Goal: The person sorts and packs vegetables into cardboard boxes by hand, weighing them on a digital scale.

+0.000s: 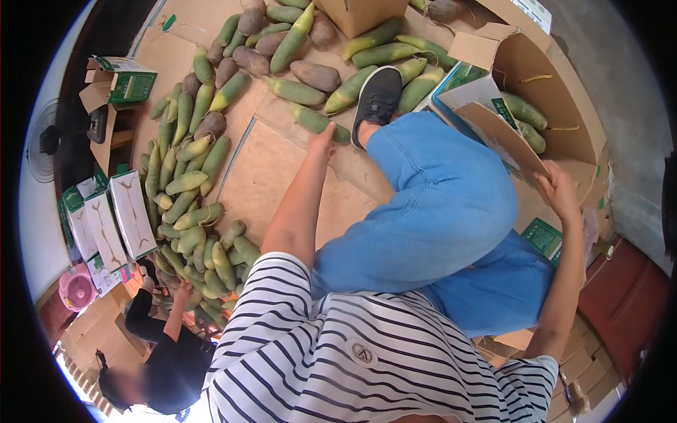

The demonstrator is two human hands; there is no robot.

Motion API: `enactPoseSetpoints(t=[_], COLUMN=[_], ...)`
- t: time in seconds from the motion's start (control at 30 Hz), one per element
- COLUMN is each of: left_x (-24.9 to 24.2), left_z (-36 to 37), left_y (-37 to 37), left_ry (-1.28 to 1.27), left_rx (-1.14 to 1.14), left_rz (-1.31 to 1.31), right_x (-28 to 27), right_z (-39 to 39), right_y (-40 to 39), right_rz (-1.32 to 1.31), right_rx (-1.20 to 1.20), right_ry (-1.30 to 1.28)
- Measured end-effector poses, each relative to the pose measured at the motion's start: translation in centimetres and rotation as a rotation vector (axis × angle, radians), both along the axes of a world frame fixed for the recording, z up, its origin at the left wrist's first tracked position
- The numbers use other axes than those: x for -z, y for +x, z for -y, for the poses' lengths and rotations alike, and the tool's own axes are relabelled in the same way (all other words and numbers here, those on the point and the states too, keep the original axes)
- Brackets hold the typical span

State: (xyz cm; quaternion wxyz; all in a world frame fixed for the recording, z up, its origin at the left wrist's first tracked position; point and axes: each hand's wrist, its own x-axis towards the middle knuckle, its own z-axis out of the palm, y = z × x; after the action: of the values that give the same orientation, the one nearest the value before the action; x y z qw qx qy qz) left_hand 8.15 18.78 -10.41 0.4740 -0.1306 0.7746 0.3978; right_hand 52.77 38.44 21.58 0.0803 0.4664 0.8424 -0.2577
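Note:
My left hand (323, 143) is closed on a green radish (308, 118) lying on the floor beside my black shoe (379, 99). Its fingers are partly hidden against the radish. At the right, my right hand (557, 185) grips the flap of an open cardboard box (575, 92), thumb on one side of the board. Inside that box lie a few green radishes (525, 111), with stringy roots showing along the cardboard. More green radishes (352, 90) and purple-skinned radishes (315, 75) lie around my foot.
A long heap of green radishes (187, 181) curves along the left. White-and-green cartons (132, 211), a pink fan (77, 287) and a standing fan (48, 134) are beyond it. Another person in black (173, 366) reaches into the heap at lower left. A brown box (361, 15) stands at the top.

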Motion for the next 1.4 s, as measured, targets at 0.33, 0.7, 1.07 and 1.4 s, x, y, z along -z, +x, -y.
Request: enactPoseSetpoints(t=[0.33, 0.7, 1.07, 1.4], left_x=[1.4, -19.6, -35.7, -13.9], left_z=[2.1, 1.7, -16.6, -2.4], left_y=[-2.2, 3.9, 15.5, 2.3], left_ry=[0.128, 0.809, 1.245, 0.238], left_rx=[-0.056, 0.319, 1.162, 1.240], left_rz=[0.075, -0.159, -1.354, -0.980], right_x=[-0.1, -0.2, 1.0, 0.2], right_z=[0.2, 0.8, 0.7, 0.3], right_y=[0.0, 0.2, 1.0, 0.2], right_rz=[-0.032, -0.036, -0.092, -0.074], right_rx=[0.018, 0.005, 0.002, 0.013], right_ry=[-0.028, 0.082, 0.111, -0.013])
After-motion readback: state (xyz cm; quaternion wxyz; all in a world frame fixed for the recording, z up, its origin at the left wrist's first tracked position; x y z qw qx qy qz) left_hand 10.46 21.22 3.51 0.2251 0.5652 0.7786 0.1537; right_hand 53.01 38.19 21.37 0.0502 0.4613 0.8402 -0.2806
